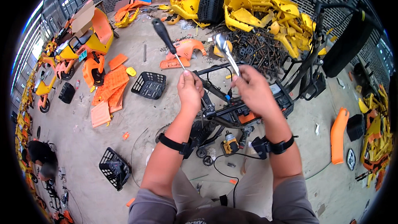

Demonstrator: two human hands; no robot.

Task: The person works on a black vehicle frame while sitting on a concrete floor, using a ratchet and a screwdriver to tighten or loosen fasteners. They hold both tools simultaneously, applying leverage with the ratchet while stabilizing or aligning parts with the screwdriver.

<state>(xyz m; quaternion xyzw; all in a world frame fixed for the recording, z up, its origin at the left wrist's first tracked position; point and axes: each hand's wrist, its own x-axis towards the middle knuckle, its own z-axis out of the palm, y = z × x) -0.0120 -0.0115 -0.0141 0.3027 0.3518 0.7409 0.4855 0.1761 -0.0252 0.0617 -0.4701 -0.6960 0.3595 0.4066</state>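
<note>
My left hand [190, 91] is closed round the thin metal shaft of a screwdriver [163, 36]. Its black handle points up and away to the left. In my right hand [255, 91] a shiny chrome ratchet wrench [225, 49] is gripped by its lower part, the rounded head upward. Both hands are raised over a stripped black scooter frame [219, 112], the tools apart from each other. Fingers hide the screwdriver's tip and the wrench's lower end. Between my legs and the frame lies a yellow and black power tool [229, 144].
Black plastic baskets [149, 86] and orange panels [110, 89] lie on the floor to the left. Yellow body panels [244, 10] and dark metal parts [257, 52] are heaped ahead. Yellow-orange scooters [85, 52] stand far left. Another person [43, 157] crouches at the lower left.
</note>
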